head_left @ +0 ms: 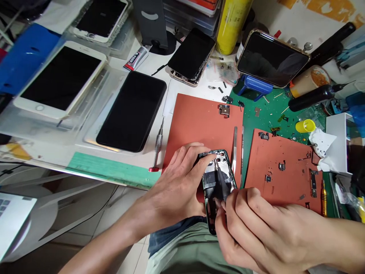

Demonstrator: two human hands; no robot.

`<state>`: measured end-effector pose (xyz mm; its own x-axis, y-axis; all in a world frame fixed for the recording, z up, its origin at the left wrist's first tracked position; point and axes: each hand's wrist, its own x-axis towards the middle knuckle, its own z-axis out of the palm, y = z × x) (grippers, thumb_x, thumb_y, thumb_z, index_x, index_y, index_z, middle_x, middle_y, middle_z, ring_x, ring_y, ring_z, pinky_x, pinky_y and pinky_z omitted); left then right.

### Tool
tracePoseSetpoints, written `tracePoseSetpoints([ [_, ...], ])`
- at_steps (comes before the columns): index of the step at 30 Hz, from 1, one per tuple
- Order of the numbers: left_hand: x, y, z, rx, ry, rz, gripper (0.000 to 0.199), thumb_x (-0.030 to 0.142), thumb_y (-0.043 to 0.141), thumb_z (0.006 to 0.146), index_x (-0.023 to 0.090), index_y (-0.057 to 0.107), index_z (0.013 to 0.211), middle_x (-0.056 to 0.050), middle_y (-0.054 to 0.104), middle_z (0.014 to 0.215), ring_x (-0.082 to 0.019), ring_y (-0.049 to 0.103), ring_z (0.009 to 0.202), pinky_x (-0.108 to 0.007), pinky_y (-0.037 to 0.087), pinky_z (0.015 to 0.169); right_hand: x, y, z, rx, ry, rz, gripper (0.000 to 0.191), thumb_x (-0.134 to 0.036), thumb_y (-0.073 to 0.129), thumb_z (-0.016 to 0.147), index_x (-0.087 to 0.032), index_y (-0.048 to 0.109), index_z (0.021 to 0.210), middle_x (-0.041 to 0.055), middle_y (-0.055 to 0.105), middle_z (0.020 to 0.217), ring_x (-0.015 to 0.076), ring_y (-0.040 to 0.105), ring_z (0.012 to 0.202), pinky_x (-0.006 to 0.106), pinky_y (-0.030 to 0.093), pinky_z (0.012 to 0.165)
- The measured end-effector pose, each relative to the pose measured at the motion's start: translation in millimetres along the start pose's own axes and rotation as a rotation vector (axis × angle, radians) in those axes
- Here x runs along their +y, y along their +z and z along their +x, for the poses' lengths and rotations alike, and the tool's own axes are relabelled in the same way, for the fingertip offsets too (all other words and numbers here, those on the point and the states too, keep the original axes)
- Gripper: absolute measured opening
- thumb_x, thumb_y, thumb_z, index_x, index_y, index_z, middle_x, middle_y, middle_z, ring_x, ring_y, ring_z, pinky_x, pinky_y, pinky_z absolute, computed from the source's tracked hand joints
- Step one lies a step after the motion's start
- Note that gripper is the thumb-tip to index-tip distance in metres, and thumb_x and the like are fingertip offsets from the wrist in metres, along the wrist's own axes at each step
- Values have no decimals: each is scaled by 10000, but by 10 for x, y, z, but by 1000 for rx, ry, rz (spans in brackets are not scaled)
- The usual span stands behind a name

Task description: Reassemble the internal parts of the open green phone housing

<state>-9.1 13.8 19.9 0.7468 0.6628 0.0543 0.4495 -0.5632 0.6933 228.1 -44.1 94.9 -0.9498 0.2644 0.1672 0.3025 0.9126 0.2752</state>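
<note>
At the near edge of the tabletop, on the left red mat, sits an opened phone chassis, back side up, camera cluster at its far end. Left hand clamps the chassis from its left side, fingers curled over the top-left corner. Right hand pinches a dark pointed tool, tip aimed up into the chassis interior near the cameras. Hands are close together, almost touching over the lower half of the chassis.

Just right of the chassis, metal tweezers lie lengthwise on the mat edge. A small metal bracket rests at the mat's far end. A second red mat to the right carries scattered small parts and screws, lying on a green cutting mat.

Left of the red mat: a red-tipped screwdriver, then a black phone face up, and a white phone in a clear tray. Further back: another dark phone, a yellow can, and a phone propped on a blue stand. Glue tube near the back.
</note>
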Motion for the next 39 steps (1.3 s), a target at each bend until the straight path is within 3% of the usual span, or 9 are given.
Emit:
tracePoseSetpoints([
  [5, 6, 9, -1, -6, -9, -6, 761, 214, 765, 819, 234, 457, 1515, -124, 508, 1496, -335, 458, 1485, -510, 426, 1217, 19, 1, 13, 13, 17, -13, 302, -287, 519, 1041, -163, 788, 1102, 23, 762, 737, 204, 661, 608, 404, 398, 609],
  [9, 1, 6, -4, 10, 14, 11, 746, 213, 755, 823, 222, 462, 1509, -134, 517, 1497, -348, 454, 1500, -521, 422, 1222, 18, 1, 6, 18, 2, 13, 348, -296, 465, 1069, -166, 783, 1119, 51, 806, 856, 228, 726, 702, 413, 435, 634],
  [13, -3, 0, 2, 7, 11, 4, 748, 201, 760, 812, 231, 467, 1500, -137, 528, 1488, -354, 480, 1480, -526, 447, 1195, 8, 8, 1, 27, 15, 2, 291, -274, 531, 1032, -154, 789, 1092, 21, 748, 717, 205, 659, 568, 401, 372, 566],
  [17, -6, -1, 12, 5, 20, 22, 784, 217, 782, 800, 243, 448, 1509, -145, 527, 1494, -377, 475, 1490, -550, 459, 1191, 19, 19, 6, 27, 14, 15, 293, -299, 524, 1047, -175, 778, 1127, 37, 798, 828, 215, 711, 678, 404, 427, 629],
  [21, -2, -8, 14, 6, 14, 6, 791, 225, 802, 781, 250, 458, 1493, -143, 531, 1479, -381, 496, 1466, -559, 479, 1171, 40, 16, 6, 18, 13, -3, 266, -289, 569, 1020, -155, 782, 1107, 6, 730, 686, 188, 634, 539, 389, 359, 551],
  [25, -2, -13, 9, 19, 32, 20, 768, 208, 779, 804, 242, 453, 1498, -146, 529, 1483, -374, 491, 1471, -554, 478, 1171, 55, 4, 6, 32, -15, 12, 292, -311, 540, 1045, -175, 782, 1137, 39, 802, 856, 212, 723, 686, 393, 443, 617],
  [30, -8, -9, 1, 12, 23, 11, 777, 222, 794, 806, 242, 455, 1505, -143, 523, 1492, -371, 482, 1477, -550, 469, 1182, 61, 12, 5, 41, -2, -11, 254, -315, 613, 1012, -150, 795, 1076, 3, 717, 681, 187, 632, 533, 381, 382, 541],
  [35, -12, -1, -5, 19, 27, 23, 761, 246, 787, 816, 237, 461, 1503, -143, 526, 1492, -369, 482, 1480, -541, 464, 1185, 72, 26, 0, 50, -24, 22, 294, -320, 549, 1051, -156, 783, 1120, 57, 801, 876, 218, 726, 704, 397, 459, 633],
  [39, -9, -16, 1, 17, 24, 4, 769, 262, 796, 829, 252, 447, 1514, -142, 529, 1493, -369, 484, 1481, -544, 462, 1190, 53, 28, 12, 43, -1, 15, 250, -303, 615, 1024, -131, 790, 1078, 27, 744, 738, 181, 645, 580, 391, 403, 579],
])
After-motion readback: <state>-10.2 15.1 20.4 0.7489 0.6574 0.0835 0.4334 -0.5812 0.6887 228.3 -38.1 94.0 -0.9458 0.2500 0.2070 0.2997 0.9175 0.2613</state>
